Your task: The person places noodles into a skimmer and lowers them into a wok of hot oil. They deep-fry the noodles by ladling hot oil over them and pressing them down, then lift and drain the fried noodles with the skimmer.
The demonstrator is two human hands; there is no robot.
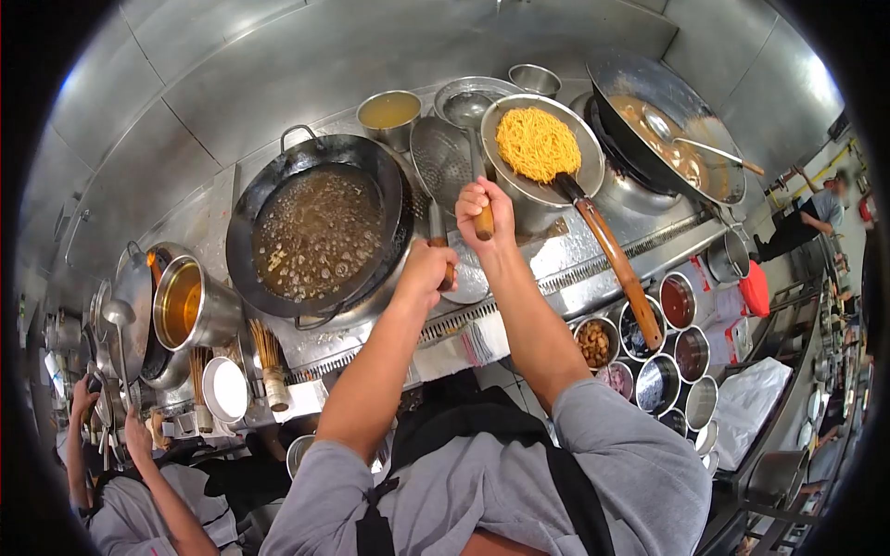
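My left hand [431,267] is wrapped round the wooden-ended handle of a perforated skimmer [438,153]. In my right hand [487,213] is the wooden grip of a ladle [466,108], whose bowl is over a metal basin behind the skimmer. Left of my hands, a black wok [243,243] holds bubbling brown oil [320,232] with small pale bits in it. To the right, yellow noodles [538,144] lie in a round strainer [588,156] on top of a pot. The strainer's long wooden handle [616,255] slants toward the counter's front.
A second wok [616,88] with brown sauce and a ladle stands far right. Several containers of ingredients [658,382] crowd the right front. A pot of yellowish liquid [389,109] sits behind; an oil pot [209,301] is left. A co-worker's hands [137,434] hold utensils lower left.
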